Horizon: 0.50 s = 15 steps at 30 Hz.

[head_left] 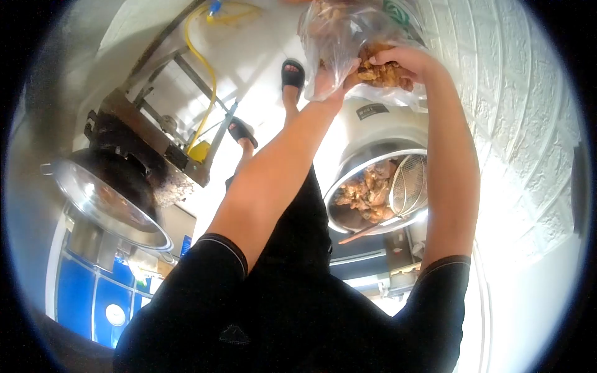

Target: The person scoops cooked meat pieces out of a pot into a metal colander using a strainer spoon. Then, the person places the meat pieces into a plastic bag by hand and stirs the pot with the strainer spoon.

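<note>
At the top of the head view is a clear plastic bag (pixel 329 34) with brown, fried-looking meat pieces (pixel 380 69) in it. My left hand (pixel 339 79) is closed on the bag's near left side, partly behind the film. From the right, my right hand (pixel 405 61) reaches over the meat at the bag's mouth, its fingers curled against the plastic. Some right fingertips are hidden by meat and film. Below the bag, a round metal pot (pixel 329 202) holds more browned pieces (pixel 367 193). A wire strainer (pixel 408 186) lies across its right side, its wooden handle over the near rim.
A wide metal pan (pixel 112 214) sits tilted-looking on a dark stove frame (pixel 134 133) at left. A yellow hose (pixel 208 74) runs along the floor beside it. Black sandals (pixel 292 73) are on my feet. A white textured wall (pixel 516 124) closes off the right.
</note>
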{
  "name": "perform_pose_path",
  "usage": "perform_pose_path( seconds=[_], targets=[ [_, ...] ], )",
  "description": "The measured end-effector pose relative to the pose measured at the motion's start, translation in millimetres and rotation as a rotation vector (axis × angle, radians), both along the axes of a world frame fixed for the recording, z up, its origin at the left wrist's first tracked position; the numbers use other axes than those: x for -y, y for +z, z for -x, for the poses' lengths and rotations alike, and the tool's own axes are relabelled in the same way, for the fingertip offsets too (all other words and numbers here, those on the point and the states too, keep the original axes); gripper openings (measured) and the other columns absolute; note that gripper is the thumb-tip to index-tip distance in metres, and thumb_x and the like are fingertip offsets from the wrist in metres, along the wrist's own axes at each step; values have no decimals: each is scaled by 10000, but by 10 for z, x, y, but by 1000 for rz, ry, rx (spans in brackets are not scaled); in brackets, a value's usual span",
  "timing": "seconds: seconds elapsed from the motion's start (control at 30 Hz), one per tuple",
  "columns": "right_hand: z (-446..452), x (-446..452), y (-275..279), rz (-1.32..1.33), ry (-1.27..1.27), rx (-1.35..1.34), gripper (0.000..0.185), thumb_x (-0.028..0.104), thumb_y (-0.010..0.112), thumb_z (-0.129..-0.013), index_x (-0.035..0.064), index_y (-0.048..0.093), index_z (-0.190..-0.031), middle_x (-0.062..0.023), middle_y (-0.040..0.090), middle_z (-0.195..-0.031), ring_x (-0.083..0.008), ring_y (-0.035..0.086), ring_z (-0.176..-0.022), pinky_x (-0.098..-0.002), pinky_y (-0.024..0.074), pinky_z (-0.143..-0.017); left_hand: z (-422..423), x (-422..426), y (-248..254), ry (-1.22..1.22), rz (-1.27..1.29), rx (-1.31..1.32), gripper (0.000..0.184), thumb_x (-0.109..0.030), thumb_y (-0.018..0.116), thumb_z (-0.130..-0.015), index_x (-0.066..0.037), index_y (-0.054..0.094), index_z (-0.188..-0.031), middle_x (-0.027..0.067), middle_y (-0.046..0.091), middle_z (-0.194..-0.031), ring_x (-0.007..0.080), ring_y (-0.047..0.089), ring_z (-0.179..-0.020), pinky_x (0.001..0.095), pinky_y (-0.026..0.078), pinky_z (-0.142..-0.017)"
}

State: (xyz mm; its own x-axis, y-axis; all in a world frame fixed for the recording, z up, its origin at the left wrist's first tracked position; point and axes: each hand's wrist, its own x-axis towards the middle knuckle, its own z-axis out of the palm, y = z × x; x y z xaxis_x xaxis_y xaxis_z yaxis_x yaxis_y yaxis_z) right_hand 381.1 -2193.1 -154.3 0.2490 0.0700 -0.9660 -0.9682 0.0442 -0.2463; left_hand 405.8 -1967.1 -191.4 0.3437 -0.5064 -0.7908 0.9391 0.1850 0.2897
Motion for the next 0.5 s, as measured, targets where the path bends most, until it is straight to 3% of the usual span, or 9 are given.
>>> perform_pose_path(
  seconds=[0.03,0.13,0.3,0.4,0.47,0.5],
  targets=[
    [-18,-13,-31,-5,-29,-11,565,339,817,-775,92,685,-1266,-57,723,-1128,-161,669,-962,-284,495,-854,-21,12,119,43,0,9,580,-150,816,-892,-91,526,-1391,117,615,-1315,287,628,-1220,416,594,-1019],
    [-34,88,-23,-106,-21,-80,578,351,832,-767,124,684,-1277,-65,711,-1179,-157,665,-1032,-290,499,-891,-50,-57,-240,22,139,-109,588,-151,818,-891,-89,518,-1394,123,601,-1335,302,627,-1217,437,614,-983],
    [45,104,-70,-56,-37,-65,622,365,850,-770,86,663,-1293,-75,707,-1201,-170,672,-1091,-308,524,-937,-116,-144,-568,-103,257,-291,600,-165,826,-892,-51,513,-1391,138,585,-1375,327,623,-1238,472,616,-998],
    [170,98,39,-40,-108,-45,639,325,849,-786,47,639,-1321,-85,702,-1219,-184,674,-1100,-317,533,-948,-43,-172,-670,-302,254,94,625,-175,828,-893,-34,497,-1405,141,576,-1399,325,600,-1281,467,601,-1031],
    [263,62,69,-55,-180,-8,634,286,842,-799,33,627,-1339,-91,697,-1231,-190,673,-1099,-323,535,-950,-281,-107,-211,-182,230,-340,649,-177,814,-908,-31,467,-1437,150,568,-1418,316,589,-1299,475,572,-1072],
    [350,44,69,-123,-261,33,646,249,828,-814,18,598,-1371,-104,683,-1261,-197,668,-1110,-335,531,-964,-248,-131,-198,-175,225,-342,649,-177,814,-908,-31,467,-1437,150,568,-1418,316,589,-1299,475,572,-1072]
  ],
)
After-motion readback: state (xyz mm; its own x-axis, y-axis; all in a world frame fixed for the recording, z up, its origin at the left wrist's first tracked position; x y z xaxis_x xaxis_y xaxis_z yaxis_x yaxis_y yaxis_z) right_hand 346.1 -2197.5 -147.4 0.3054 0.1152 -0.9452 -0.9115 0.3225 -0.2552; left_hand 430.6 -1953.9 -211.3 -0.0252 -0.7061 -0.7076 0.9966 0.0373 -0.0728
